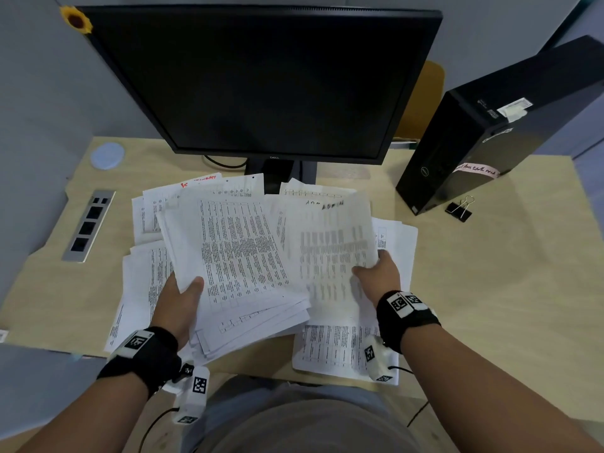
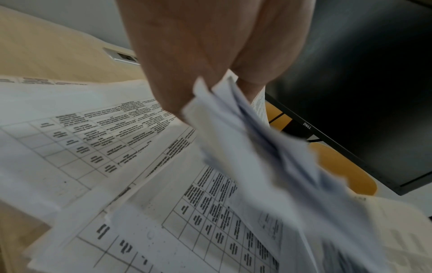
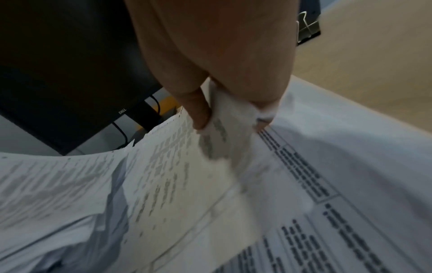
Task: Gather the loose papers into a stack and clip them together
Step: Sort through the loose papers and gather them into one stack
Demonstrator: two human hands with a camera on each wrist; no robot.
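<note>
Printed sheets lie scattered over the wooden desk (image 1: 490, 289) in front of the monitor. My left hand (image 1: 183, 295) grips a fanned stack of several sheets (image 1: 235, 256), lifted off the desk, thumb on top. The left wrist view shows the stack (image 2: 233, 147) pinched between thumb and fingers. My right hand (image 1: 379, 273) pinches a single printed sheet (image 1: 330, 250) at its right edge, thumb on top; the right wrist view shows that sheet (image 3: 177, 175) crumpled at the pinch. More loose papers (image 1: 340, 348) lie beneath. A black binder clip (image 1: 459, 209) rests at the right, beside the computer tower.
A black monitor (image 1: 261, 80) stands at the back centre, its stand behind the papers. A black computer tower (image 1: 490, 132) stands at the right. A socket strip (image 1: 88, 227) is set into the desk at the left, with a round pale coaster (image 1: 107, 155) behind it.
</note>
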